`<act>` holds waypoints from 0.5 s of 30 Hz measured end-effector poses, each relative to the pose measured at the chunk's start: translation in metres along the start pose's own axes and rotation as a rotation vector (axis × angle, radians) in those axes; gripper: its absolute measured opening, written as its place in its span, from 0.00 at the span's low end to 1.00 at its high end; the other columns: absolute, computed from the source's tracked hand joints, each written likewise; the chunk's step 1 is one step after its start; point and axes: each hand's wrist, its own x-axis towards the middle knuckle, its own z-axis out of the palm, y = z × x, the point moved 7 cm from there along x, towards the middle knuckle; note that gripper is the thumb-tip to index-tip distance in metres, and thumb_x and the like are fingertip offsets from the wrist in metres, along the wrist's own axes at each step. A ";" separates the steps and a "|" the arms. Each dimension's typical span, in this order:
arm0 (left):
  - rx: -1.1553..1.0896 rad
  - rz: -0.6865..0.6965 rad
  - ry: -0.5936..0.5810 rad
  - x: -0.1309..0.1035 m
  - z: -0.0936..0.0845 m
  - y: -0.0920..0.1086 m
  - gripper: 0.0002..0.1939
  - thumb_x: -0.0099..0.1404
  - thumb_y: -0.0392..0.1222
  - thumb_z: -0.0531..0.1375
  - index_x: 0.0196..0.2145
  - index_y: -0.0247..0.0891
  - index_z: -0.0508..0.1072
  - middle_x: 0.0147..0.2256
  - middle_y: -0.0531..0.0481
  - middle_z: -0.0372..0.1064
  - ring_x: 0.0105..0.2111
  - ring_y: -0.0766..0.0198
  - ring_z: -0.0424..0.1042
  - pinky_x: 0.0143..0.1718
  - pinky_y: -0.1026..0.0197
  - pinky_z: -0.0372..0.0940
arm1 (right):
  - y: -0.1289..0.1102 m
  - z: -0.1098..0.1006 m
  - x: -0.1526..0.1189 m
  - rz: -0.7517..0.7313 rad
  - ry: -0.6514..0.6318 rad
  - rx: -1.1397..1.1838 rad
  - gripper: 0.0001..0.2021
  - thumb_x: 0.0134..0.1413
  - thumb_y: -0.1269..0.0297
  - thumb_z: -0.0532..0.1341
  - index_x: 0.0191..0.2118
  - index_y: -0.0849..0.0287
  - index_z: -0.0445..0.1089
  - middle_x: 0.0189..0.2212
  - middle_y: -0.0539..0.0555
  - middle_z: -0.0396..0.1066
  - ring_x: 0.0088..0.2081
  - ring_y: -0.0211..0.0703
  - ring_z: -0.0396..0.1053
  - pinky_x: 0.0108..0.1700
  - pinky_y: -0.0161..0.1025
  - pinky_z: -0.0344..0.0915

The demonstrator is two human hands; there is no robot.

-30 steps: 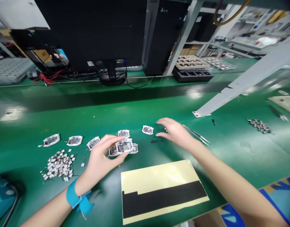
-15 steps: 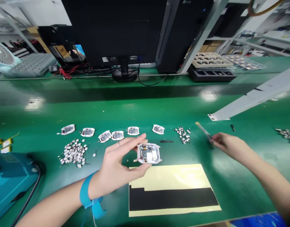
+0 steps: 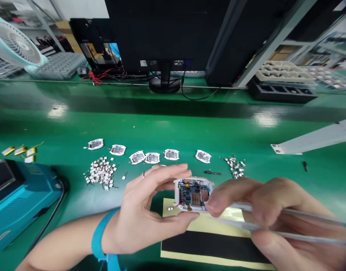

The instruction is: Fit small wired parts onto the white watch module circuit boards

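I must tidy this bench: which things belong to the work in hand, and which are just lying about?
In use:
white casing, in the left hand
tweezers, in the right hand
probably the other casings

Apparently idle:
fan
monitor
small black piece

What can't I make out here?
Held white, rounded, open plastic case: lower right corner; head view, hidden by the right hand.
Silvery metal tweezers: prongs blurred, rear end cut off by the picture's right edge; head view.
Yellow rectangular sheet with black band: right side; head view, partly hidden by that hand.
Boxy teal machine: left side; head view, cut off by left edge.
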 end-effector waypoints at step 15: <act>0.108 0.053 0.021 -0.001 -0.005 0.006 0.33 0.47 0.33 0.67 0.50 0.43 0.62 0.40 0.50 0.70 0.39 0.62 0.72 0.39 0.65 0.71 | -0.007 -0.006 0.009 -0.094 -0.094 -0.164 0.15 0.48 0.72 0.60 0.42 0.51 0.67 0.34 0.47 0.71 0.35 0.36 0.71 0.35 0.27 0.72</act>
